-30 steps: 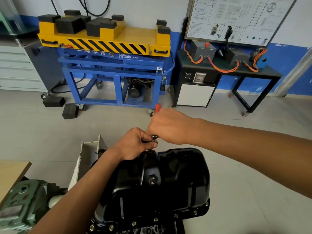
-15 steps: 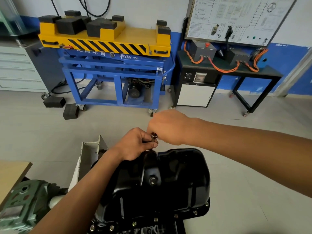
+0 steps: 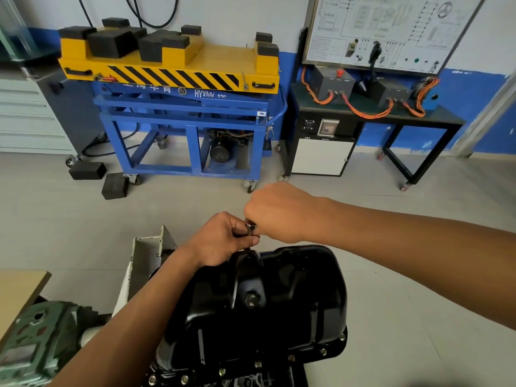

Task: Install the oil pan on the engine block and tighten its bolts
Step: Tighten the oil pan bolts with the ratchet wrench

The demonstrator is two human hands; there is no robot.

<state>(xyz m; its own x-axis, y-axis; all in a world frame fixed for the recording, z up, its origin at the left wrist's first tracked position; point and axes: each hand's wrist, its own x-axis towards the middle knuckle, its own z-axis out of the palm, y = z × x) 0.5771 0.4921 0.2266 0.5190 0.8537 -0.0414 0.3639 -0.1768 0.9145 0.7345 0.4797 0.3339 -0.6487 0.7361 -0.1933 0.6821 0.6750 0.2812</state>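
The black oil pan point(image 3: 293, 289) is set mouth-down over the engine block point(image 3: 252, 382), of which only a sliver is seen at the bottom edge, so nothing can be told of the pan's inside. Its near flange is lined with bolts point(image 3: 291, 358), and a drain plug point(image 3: 251, 300) is seated in its wall. At the back, several black rubber blocks point(image 3: 111, 43) are carried on the yellow platform point(image 3: 223, 60) of a blue cart point(image 3: 178, 118) (two more lie on the floor beside it). At the pan's far edge a metal tool point(image 3: 250, 228) is stood upright, just above the rim. Its shaft is pinched between thumb and fingers of the left hand point(image 3: 220, 241). The right hand point(image 3: 276, 212) is closed in a fist over its upper end, so the handle is hidden.
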